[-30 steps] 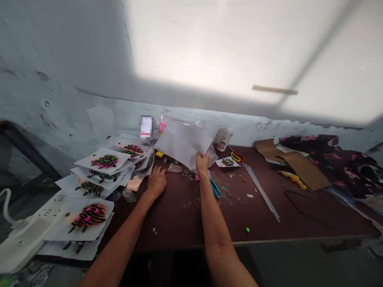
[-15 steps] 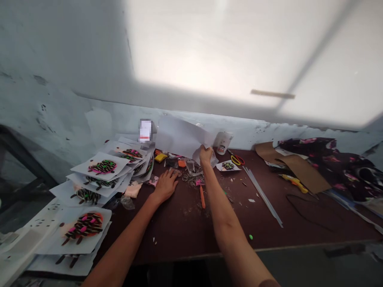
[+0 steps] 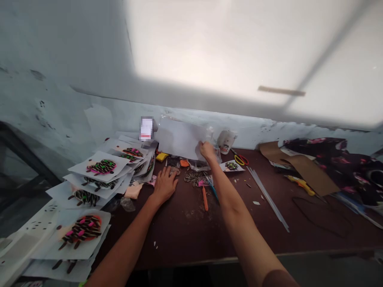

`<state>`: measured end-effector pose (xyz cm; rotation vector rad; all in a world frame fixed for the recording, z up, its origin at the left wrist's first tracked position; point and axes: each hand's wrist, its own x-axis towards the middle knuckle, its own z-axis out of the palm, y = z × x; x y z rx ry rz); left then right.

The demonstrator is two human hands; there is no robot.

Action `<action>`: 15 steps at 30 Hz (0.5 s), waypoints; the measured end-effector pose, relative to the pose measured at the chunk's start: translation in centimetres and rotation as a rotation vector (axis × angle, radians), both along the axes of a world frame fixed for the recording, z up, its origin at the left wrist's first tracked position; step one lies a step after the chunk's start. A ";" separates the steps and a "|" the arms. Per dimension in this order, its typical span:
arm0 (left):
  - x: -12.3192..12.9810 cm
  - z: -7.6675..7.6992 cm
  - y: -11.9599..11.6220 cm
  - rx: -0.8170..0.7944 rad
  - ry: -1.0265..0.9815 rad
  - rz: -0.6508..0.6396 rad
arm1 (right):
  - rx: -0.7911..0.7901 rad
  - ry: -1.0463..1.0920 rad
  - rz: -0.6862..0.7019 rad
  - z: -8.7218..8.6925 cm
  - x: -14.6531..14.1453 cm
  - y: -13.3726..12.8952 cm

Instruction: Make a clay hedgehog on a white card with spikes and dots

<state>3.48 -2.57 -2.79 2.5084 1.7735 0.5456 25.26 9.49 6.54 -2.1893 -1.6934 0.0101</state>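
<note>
My left hand [image 3: 164,184] lies on the dark table with its fingers spread, the fingertips by a crumpled clear wrapper. At the back, my right hand [image 3: 208,150] is closed at the right edge of a white sheet of paper [image 3: 181,139], which stands tilted by the wall. Clear plastic [image 3: 213,135] shows around the sheet. Between my hands are a pile of striped sunflower seeds [image 3: 193,178], an orange stick-like tool [image 3: 205,198] and an orange clay block [image 3: 184,163]. A blue stick [image 3: 213,187] is partly hidden by my right forearm.
Stacked paper sheets [image 3: 103,164] with seed-and-clay hedgehogs fill the left side. Right of my arm are a white cup [image 3: 228,142], scissors [image 3: 240,160], a small hedgehog card [image 3: 232,166], clear glue sticks [image 3: 267,198], a yellow-handled tool [image 3: 301,185], brown cardboard [image 3: 311,173] and dark floral cloth [image 3: 332,159].
The sheet's right side has come down and back, and it now looks flatter, with my right hand still at its edge. The blue stick has come into sight. My left hand stays in place.
</note>
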 end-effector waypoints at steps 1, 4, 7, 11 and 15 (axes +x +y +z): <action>-0.1 0.0 0.2 0.007 -0.007 0.021 | -0.007 0.018 -0.026 0.5 0.0 -0.4; -0.4 -0.2 0.8 0.026 -0.041 0.057 | 0.069 0.033 -0.018 2.0 -0.1 -1.5; -0.4 -0.6 1.0 0.056 -0.095 0.010 | 0.223 0.129 0.014 3.0 0.0 -2.0; -0.3 -0.8 1.1 0.094 -0.229 -0.064 | 0.425 0.335 0.070 2.5 0.8 -2.2; 0.0 0.1 1.7 0.127 -0.507 -0.096 | 0.517 0.482 0.061 0.2 1.4 -2.3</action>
